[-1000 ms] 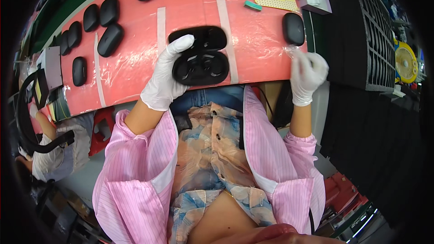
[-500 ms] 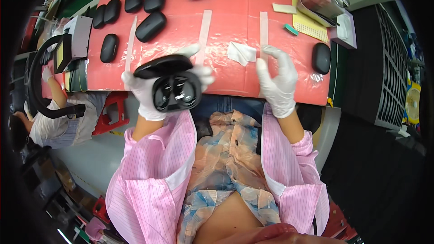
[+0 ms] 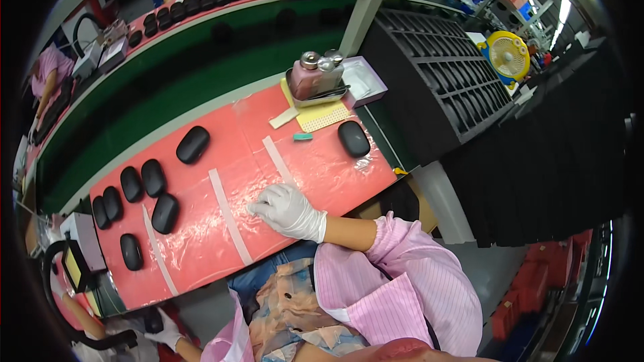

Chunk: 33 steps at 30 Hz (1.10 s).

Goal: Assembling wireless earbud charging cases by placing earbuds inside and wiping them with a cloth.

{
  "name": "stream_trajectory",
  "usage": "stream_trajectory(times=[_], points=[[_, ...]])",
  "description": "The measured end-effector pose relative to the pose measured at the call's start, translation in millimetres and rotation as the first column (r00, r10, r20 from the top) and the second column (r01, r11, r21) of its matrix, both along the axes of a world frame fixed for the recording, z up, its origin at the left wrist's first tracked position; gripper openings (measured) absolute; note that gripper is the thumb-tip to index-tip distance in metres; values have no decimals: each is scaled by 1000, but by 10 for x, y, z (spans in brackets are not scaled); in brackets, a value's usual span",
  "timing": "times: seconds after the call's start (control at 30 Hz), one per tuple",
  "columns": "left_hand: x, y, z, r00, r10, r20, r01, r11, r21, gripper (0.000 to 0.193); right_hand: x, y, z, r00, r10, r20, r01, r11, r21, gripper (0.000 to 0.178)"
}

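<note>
Eight black cases lie on the pink worktop [image 3: 194, 238]: seven black cases [image 3: 164, 213] on its left part and one lone case [image 3: 353, 139] near its right edge. Of the seven, two at the far left touch or nearly touch, three sit close together, one lies further back, and one is nearer the front.

A ninth dark case [image 3: 153, 322] is in the left hand [image 3: 166, 332], low beyond the worktop's near edge, with gloved fingers closed about it. The gloved right hand [image 3: 287, 212] rests over the mat near the front edge, between the middle and right of three pale strips [image 3: 230, 218], its fingers bunched and almost shut; whether they pinch anything, I cannot tell.

Pink mat stretches from the right hand to the lone case, and again between the left and middle strips. Along the back right edge stand one metal tray [image 3: 322, 99] of silver-capped bottles and one white box [image 3: 363, 80], with one teal block [image 3: 302, 137] and one white pad [image 3: 284, 118] in front.
</note>
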<state>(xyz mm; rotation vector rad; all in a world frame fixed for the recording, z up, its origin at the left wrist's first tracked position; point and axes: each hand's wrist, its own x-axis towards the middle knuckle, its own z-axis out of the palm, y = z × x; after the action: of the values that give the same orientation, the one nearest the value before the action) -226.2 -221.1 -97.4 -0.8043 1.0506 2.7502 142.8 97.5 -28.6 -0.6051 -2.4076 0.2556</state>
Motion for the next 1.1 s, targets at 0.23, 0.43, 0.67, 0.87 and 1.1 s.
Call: stream_trajectory(times=[0.23, 0.43, 0.67, 0.87, 1.1], points=[[-716, -775, -630, 850, -205, -484, -213, 708, -674, 42, 94, 17, 4, 999, 25, -40, -26, 999, -26, 16], [-765, -690, -378, 972, -170, -163, -54, 511, -858, 50, 115, 44, -64, 992, 73, -99, -83, 992, -95, 12], [165, -550, 57, 739, -668, 91, 660, 689, -300, 72, 568, 990, 970, 949, -114, -293, 112, 993, -25, 13], [965, 128, 1076, 155, -930, -334, 948, 235, -216, 98, 673, 2157, 1155, 949, -309, -59, 314, 930, 191, 13], [1393, 1665, 1577, 377, -669, -640, 909, 400, 118, 82, 726, 2346, 1344, 899, -280, 337, 236, 957, 166, 24]])
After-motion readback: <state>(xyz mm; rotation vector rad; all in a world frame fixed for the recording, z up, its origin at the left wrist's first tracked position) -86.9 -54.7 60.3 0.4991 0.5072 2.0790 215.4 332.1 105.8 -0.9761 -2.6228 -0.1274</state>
